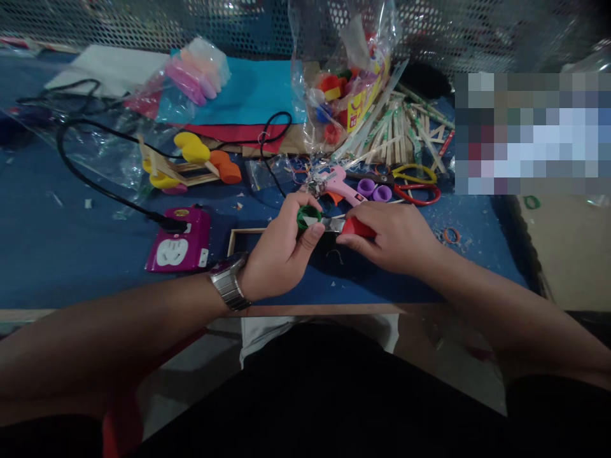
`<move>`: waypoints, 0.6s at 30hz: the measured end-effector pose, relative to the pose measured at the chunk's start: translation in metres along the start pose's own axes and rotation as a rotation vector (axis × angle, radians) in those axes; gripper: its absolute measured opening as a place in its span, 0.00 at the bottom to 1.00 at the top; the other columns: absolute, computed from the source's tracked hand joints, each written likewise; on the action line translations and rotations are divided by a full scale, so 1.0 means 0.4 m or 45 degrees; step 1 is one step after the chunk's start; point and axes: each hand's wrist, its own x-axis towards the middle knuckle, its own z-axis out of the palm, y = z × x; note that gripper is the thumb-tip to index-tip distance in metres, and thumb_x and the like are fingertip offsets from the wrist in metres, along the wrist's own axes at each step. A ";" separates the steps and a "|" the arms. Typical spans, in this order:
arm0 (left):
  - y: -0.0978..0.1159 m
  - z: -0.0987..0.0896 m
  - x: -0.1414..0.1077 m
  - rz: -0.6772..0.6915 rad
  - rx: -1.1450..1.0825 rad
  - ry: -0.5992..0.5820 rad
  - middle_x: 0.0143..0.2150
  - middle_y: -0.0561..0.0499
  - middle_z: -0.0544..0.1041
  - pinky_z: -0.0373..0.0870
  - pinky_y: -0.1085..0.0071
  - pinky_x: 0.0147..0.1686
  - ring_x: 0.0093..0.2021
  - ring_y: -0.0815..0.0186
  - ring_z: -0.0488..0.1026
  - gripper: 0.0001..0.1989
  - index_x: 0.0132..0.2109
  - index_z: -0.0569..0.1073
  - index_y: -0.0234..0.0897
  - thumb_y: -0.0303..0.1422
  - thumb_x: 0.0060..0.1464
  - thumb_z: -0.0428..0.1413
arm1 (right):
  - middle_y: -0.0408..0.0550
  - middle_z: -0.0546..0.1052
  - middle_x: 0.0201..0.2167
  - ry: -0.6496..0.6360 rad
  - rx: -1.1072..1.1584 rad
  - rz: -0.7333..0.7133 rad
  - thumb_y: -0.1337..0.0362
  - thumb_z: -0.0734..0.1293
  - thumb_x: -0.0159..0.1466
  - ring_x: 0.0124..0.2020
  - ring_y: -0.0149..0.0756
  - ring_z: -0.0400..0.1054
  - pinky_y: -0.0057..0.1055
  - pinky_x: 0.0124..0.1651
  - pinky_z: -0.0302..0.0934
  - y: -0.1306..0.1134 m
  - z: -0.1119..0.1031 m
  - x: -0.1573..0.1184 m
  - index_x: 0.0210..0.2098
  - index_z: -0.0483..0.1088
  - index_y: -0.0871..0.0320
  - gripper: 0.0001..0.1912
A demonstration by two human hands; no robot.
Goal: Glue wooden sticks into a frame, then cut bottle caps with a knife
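Observation:
My left hand (281, 251), with a metal watch (230, 284) on the wrist, pinches a small round green piece (309, 217) between thumb and fingers. My right hand (394, 236) is closed around the red handle (358, 227) of a metal-ended tool (333, 224). The tool's metal end points left and meets the green piece near my left thumb. What its tip does inside the piece is too small to tell. Just beyond my hands lie a pink glue gun (344, 184) and two purple rings (375, 189).
A purple power outlet box (179, 242) with a black cable (114, 194) stands left. Behind are yellow and orange pieces on sticks (191, 166), scissors (416, 184), many wooden sticks (391, 133), a clear bag of coloured pieces (338, 89) and blue paper (252, 92). A wooden frame (248, 231) lies by my left hand.

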 end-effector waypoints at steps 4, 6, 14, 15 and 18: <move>-0.005 0.009 -0.005 -0.070 -0.086 -0.012 0.41 0.51 0.67 0.65 0.65 0.29 0.30 0.68 0.65 0.22 0.59 0.62 0.41 0.50 0.72 0.56 | 0.54 0.84 0.41 -0.001 -0.010 0.001 0.34 0.55 0.76 0.38 0.46 0.76 0.38 0.36 0.50 -0.002 0.002 0.000 0.44 0.78 0.58 0.36; -0.008 0.013 -0.004 -0.058 -0.085 0.031 0.43 0.50 0.67 0.67 0.66 0.29 0.32 0.68 0.66 0.27 0.60 0.60 0.41 0.52 0.69 0.60 | 0.54 0.84 0.41 -0.005 -0.003 -0.003 0.34 0.55 0.76 0.38 0.45 0.76 0.37 0.36 0.50 -0.004 0.002 0.000 0.44 0.78 0.58 0.36; -0.014 0.004 0.011 0.009 0.012 0.033 0.42 0.51 0.69 0.69 0.64 0.36 0.37 0.65 0.70 0.22 0.53 0.63 0.41 0.51 0.69 0.60 | 0.54 0.84 0.39 -0.033 -0.002 -0.018 0.36 0.54 0.77 0.35 0.43 0.75 0.36 0.34 0.45 -0.009 0.001 0.001 0.43 0.77 0.57 0.35; -0.014 0.002 0.012 0.010 0.011 0.029 0.41 0.51 0.69 0.68 0.64 0.36 0.37 0.65 0.70 0.21 0.52 0.63 0.41 0.51 0.69 0.59 | 0.54 0.84 0.38 -0.026 0.001 -0.018 0.35 0.54 0.77 0.35 0.43 0.74 0.36 0.34 0.45 -0.009 0.001 0.001 0.42 0.77 0.57 0.35; -0.013 -0.003 0.013 0.013 0.011 0.017 0.41 0.51 0.70 0.68 0.64 0.36 0.36 0.65 0.69 0.21 0.50 0.63 0.41 0.53 0.69 0.59 | 0.54 0.83 0.38 -0.013 0.019 -0.015 0.34 0.54 0.76 0.35 0.43 0.74 0.37 0.35 0.46 -0.008 0.001 -0.001 0.42 0.77 0.57 0.35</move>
